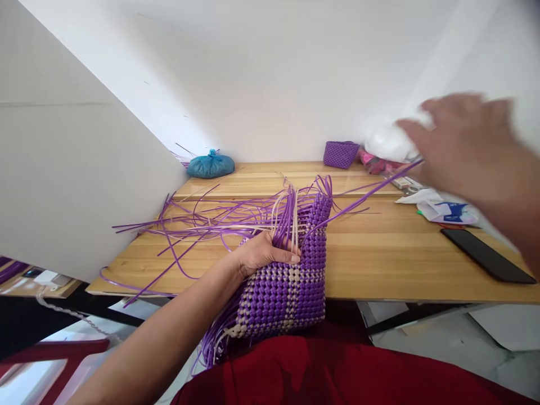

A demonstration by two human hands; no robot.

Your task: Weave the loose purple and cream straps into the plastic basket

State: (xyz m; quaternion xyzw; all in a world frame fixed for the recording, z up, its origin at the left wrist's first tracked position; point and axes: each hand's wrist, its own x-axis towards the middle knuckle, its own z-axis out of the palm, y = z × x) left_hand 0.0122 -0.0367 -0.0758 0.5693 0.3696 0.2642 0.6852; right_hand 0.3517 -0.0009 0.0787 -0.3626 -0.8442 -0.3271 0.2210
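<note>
A partly woven basket [282,298] of purple and cream plastic strips leans at the table's front edge, above my lap. My left hand [264,253] grips its upper part, thumb on the outside, with its fingers partly hidden among the strips. Many loose strips [211,222] fan out leftward over the table, and others hang below the basket's left side. My right hand [464,146] is raised at the right, smeared by motion. One long purple strip [363,198] runs up from the basket to the right hand; whether its fingers hold it is unclear.
The wooden table [379,264] carries a black phone [487,255] at the right. Farther back are a small purple woven basket [341,154], a white bag [388,143], plastic packaging [447,212] and a tied blue bag [211,164]. A wall stands behind.
</note>
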